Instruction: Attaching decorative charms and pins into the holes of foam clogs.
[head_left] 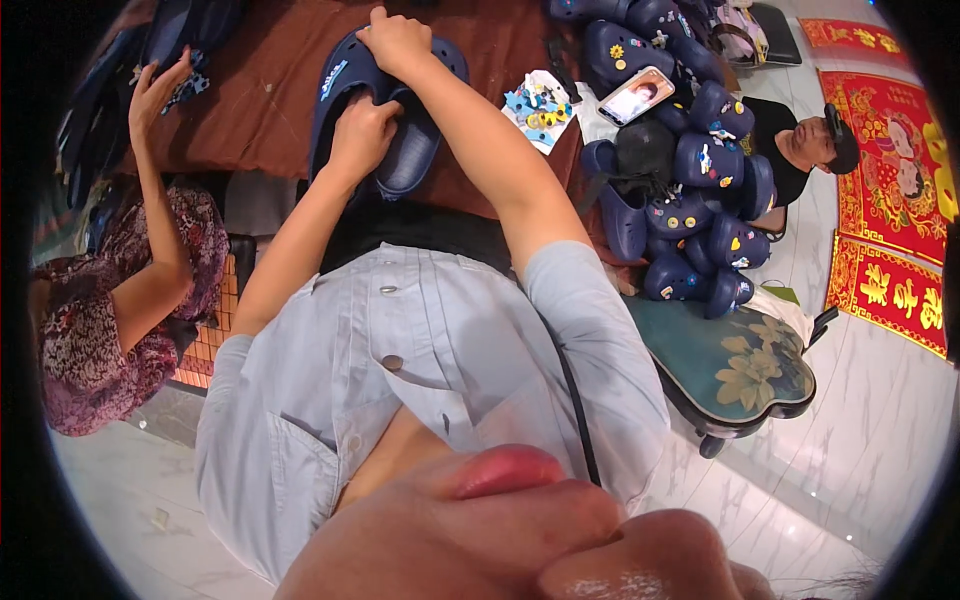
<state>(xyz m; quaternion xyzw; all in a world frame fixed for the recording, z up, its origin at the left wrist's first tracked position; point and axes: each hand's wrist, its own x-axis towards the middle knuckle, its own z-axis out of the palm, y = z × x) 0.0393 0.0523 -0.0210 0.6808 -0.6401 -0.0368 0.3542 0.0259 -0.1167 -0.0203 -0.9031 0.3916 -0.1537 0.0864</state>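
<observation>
A navy clog [336,92] with a light-blue charm on its upper lies on the brown-covered table in front of me, beside a second navy clog [418,155]. My left hand [362,138] reaches into the opening of the first clog, fingers curled and their tips hidden inside. Over the toe end, my right hand [397,45] is closed on the upper, its thumb sticking out at the far side. Whether a small charm is between its fingers cannot be seen. To the right lies a white sheet with blue and yellow shoe charms [542,112].
Decorated navy clogs [712,160] are heaped at the right, with a lit phone [637,96] on them. At the left, a co-worker's hand [158,95] is raised near more clogs. A green padded stool [715,350] stands at my right; beyond it is a person in a black cap [842,138].
</observation>
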